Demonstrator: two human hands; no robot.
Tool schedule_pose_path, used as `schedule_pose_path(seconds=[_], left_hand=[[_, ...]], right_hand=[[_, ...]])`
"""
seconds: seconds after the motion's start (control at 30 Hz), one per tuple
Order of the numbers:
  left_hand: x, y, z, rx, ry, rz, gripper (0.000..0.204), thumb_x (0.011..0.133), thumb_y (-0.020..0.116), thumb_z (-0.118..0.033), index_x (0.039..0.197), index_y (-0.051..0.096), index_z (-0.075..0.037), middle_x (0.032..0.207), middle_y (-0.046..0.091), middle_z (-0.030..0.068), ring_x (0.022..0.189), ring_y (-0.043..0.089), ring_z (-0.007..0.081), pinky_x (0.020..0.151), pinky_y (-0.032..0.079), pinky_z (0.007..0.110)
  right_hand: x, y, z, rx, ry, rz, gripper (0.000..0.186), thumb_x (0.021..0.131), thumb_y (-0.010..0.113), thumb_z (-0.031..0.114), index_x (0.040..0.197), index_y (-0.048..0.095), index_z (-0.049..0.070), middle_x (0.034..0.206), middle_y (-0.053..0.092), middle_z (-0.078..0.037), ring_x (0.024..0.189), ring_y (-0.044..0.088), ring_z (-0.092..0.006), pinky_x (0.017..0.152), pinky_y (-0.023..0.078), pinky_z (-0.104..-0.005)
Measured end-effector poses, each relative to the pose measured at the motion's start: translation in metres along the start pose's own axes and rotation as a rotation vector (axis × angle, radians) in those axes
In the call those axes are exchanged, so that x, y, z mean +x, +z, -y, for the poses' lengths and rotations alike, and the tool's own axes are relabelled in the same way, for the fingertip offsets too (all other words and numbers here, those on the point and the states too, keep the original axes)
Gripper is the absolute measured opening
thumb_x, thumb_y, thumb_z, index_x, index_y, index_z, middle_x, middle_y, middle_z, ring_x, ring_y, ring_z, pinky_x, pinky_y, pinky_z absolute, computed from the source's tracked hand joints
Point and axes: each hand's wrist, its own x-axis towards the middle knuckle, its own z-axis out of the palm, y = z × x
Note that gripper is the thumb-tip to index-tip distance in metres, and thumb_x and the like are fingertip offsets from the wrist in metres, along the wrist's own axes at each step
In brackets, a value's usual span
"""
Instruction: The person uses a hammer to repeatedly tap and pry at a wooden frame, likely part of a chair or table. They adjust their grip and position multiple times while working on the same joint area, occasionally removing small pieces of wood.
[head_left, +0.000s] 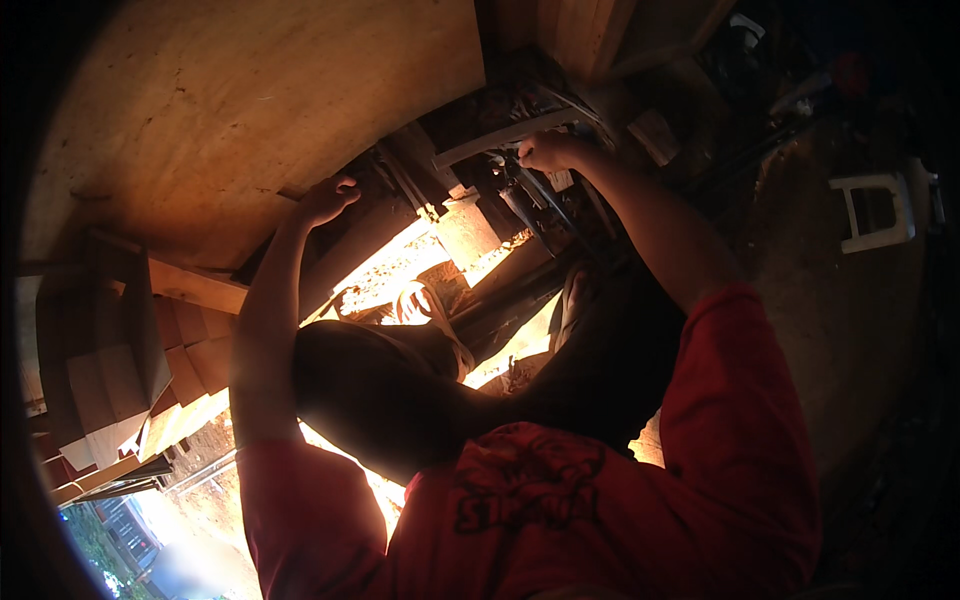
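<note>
My left hand (330, 198) reaches up with its fingers curled over the lower edge of a large plywood sheet (250, 110). My right hand (548, 150) is closed around a thin dark cable (545, 205) that runs down from a grey metal bar (500, 133) under the sheet's corner. The light is dim, so the exact grip is hard to make out. Between my arms lies a pale wooden block (466, 232) in a sunlit patch. My foot in a strapped sandal (432, 312) is below it.
Stacked wooden offcuts (110, 385) and a plank (195, 285) sit at the left. More boards (575, 35) lean at the top. A white plastic frame (875, 210) lies on dark ground at the right. Dark machine parts (520, 290) cross the middle.
</note>
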Motion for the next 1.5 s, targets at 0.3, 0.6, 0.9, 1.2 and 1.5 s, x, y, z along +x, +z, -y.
schedule_pose_path(seconds=[0.3, 0.6, 0.9, 1.2, 1.5], left_hand=[[-0.0013, -0.001, 0.0014, 0.022, -0.012, -0.006, 0.06, 0.101, 0.071, -0.048, 0.145, 0.067, -0.008, 0.14, 0.072, 0.0209, 0.132, 0.067, 0.0342, 0.113, 0.051, 0.045], [0.0, -0.0011, 0.0041, 0.0, -0.016, 0.003, 0.06, 0.101, 0.07, -0.049, 0.145, 0.068, -0.008, 0.141, 0.071, 0.0207, 0.133, 0.067, 0.0344, 0.113, 0.051, 0.045], [-0.0048, -0.0027, 0.0002, 0.02, -0.027, 0.0, 0.06, 0.102, 0.069, -0.049, 0.146, 0.067, -0.008, 0.142, 0.071, 0.0205, 0.134, 0.066, 0.0344, 0.113, 0.05, 0.045], [-0.0029, -0.0034, 0.0029, 0.02, -0.021, 0.01, 0.061, 0.102, 0.069, -0.047, 0.148, 0.064, -0.006, 0.141, 0.07, 0.0206, 0.125, 0.069, 0.0318, 0.106, 0.054, 0.043], [-0.0065, -0.0035, -0.0012, 0.024, -0.035, -0.005, 0.061, 0.101, 0.07, -0.048, 0.146, 0.067, -0.007, 0.141, 0.071, 0.0201, 0.133, 0.067, 0.0338, 0.113, 0.051, 0.044]], right_hand=[[0.0059, 0.0024, -0.0019, -0.039, 0.0, 0.003, 0.047, 0.098, 0.074, 0.04, 0.133, 0.076, 0.009, 0.122, 0.08, -0.018, 0.117, 0.075, -0.0321, 0.104, 0.057, -0.0439], [0.0031, -0.0019, 0.0033, -0.049, 0.015, 0.023, 0.047, 0.098, 0.073, 0.038, 0.134, 0.075, 0.009, 0.118, 0.08, -0.018, 0.114, 0.076, -0.0316, 0.102, 0.057, -0.043], [0.0008, -0.0004, 0.0032, -0.015, 0.019, 0.019, 0.047, 0.099, 0.074, 0.038, 0.134, 0.075, 0.006, 0.114, 0.081, -0.018, 0.11, 0.077, -0.0297, 0.1, 0.058, -0.0429], [-0.0024, -0.0056, 0.0058, -0.018, 0.034, 0.064, 0.046, 0.098, 0.074, 0.038, 0.132, 0.076, 0.007, 0.115, 0.08, -0.018, 0.11, 0.076, -0.0298, 0.099, 0.058, -0.0435], [0.0029, 0.0018, 0.0, -0.028, -0.003, 0.013, 0.045, 0.099, 0.074, 0.038, 0.132, 0.076, 0.007, 0.116, 0.08, -0.017, 0.113, 0.076, -0.0306, 0.1, 0.058, -0.0439]])
